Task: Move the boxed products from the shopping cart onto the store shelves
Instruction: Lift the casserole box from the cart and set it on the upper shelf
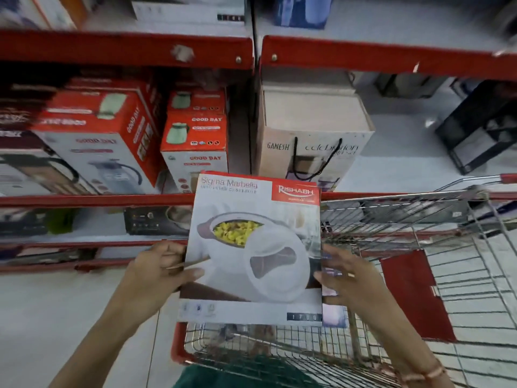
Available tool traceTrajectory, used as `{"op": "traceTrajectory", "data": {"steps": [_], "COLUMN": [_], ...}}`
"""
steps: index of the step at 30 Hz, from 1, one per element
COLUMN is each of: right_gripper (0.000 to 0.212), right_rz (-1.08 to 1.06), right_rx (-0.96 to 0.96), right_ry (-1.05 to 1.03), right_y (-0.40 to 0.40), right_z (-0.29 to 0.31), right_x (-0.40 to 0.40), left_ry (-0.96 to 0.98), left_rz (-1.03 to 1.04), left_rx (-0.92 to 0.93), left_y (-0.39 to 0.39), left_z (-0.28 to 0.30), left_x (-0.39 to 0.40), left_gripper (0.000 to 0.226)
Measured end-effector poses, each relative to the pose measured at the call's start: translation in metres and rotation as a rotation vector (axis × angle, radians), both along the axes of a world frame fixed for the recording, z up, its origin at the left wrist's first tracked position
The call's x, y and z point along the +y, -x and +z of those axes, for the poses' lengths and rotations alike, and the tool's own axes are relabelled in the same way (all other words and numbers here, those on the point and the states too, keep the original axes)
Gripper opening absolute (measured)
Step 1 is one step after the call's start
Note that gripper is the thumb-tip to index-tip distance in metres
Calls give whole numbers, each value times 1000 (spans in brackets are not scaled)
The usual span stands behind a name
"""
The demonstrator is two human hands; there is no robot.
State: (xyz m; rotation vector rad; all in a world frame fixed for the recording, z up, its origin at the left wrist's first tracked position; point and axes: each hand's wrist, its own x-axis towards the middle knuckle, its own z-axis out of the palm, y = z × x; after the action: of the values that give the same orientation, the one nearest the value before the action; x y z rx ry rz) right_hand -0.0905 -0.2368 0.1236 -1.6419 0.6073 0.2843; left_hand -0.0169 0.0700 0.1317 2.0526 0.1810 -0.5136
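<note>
A white casserole box point(253, 247), printed "Sigma Marbella" with a red brand corner, is held upright above the near end of the wire shopping cart point(419, 275). My left hand point(162, 270) grips its left edge, thumb across the front. Against the box's right edge rests my right hand point(347, 278), fingers spread along it. Red-edged store shelves point(126, 49) stand straight ahead behind the box.
Red "Good Day" kettle boxes point(195, 135) fill the middle shelf at left. A beige "Ganesh" carton with a black cord handle point(310, 141) sits right of the upright. Dark appliance boxes point(156, 219) lie on the lower shelf. A black frame item point(481, 127) stands far right.
</note>
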Motion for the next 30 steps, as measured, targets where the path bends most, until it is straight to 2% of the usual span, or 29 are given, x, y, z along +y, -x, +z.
{"op": "traceTrajectory", "data": {"steps": [6, 10, 13, 19, 24, 26, 30], "right_gripper": [52, 55, 55, 55, 49, 45, 40], "right_rz": [-4, -19, -30, -118, -139, -178, -227], "right_rx": [-65, -163, -327, -706, -1006, -1101, -1181], "right_ry": [34, 102, 213, 269, 331, 379, 411], "right_y": [13, 10, -3, -59, -133, -165, -217], "right_z": [27, 43, 59, 113, 158, 169, 182], "right_x": [7, 13, 21, 40, 58, 66, 81], "left_ry": [104, 139, 163, 231, 363, 419, 387], "left_rz": [35, 43, 95, 210, 232, 251, 345], "left_rx": [-22, -169, -333, -639, -877, -921, -1024], "left_y": [15, 16, 7, -43, -102, -129, -185], "left_z": [14, 27, 43, 98, 155, 173, 179], "left_x": [5, 8, 12, 18, 16, 15, 18], "left_gripper": [33, 29, 32, 43, 31, 27, 32]}}
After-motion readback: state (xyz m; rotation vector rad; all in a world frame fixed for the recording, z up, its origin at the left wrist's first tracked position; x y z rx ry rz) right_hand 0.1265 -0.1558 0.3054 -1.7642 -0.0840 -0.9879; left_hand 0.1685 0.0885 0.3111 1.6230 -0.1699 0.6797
